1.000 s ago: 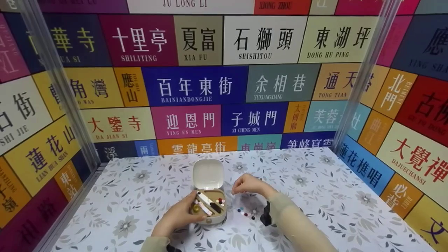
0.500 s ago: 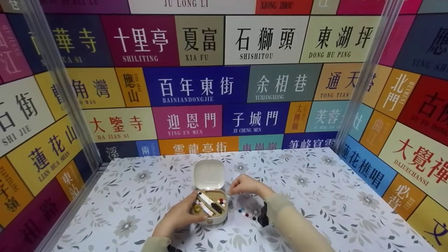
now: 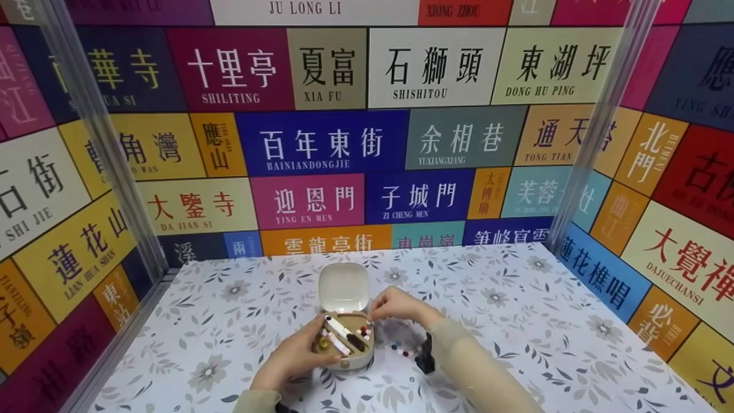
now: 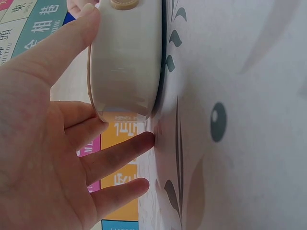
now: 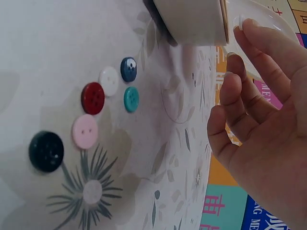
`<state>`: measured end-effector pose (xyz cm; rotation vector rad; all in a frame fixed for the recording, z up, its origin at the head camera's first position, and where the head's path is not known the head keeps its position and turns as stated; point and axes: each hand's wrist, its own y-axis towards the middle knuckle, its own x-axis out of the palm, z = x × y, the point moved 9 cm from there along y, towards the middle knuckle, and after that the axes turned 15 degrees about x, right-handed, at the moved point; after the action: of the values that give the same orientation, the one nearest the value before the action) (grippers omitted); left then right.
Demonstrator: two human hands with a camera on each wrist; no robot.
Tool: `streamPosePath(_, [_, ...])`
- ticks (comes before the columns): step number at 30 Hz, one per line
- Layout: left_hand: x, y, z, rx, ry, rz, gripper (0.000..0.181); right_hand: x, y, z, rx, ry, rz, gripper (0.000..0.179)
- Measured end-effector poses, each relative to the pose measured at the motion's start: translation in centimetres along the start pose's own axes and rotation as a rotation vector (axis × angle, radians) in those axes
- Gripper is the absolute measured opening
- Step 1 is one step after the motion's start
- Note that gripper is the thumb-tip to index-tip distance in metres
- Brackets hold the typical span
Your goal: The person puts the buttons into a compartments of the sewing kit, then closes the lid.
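White case [image 3: 360, 362], between the hands [image 3: 295, 350] [image 3: 404, 304]; button [image 5: 241, 22] pinched in right

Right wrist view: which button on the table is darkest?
The near-black button, beside the pink button and leftmost in that picture; the other five are lighter.

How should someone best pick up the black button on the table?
Probably by its rim, pinched between thumb and fingertip, coming from above: the black button lies flat, apart from the pink button, so its edge looks free all round.
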<state>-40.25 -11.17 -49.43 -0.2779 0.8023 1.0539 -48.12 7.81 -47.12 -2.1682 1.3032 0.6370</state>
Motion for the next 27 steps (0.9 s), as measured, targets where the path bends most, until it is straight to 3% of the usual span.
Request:
streamPosePath(13, [0.2,-0.1,0.2,-0.013,-0.011,-0.017,0.109,0.5,0.3,-0.2,-0.020,-0.031,0.048,0.005])
streamPosePath(27, [-0.1,-0.2,0.2,0.005,-0.021,0.009,0.109,0.9,0.3,-1.1,-0.073,-0.105,0.101,0.003])
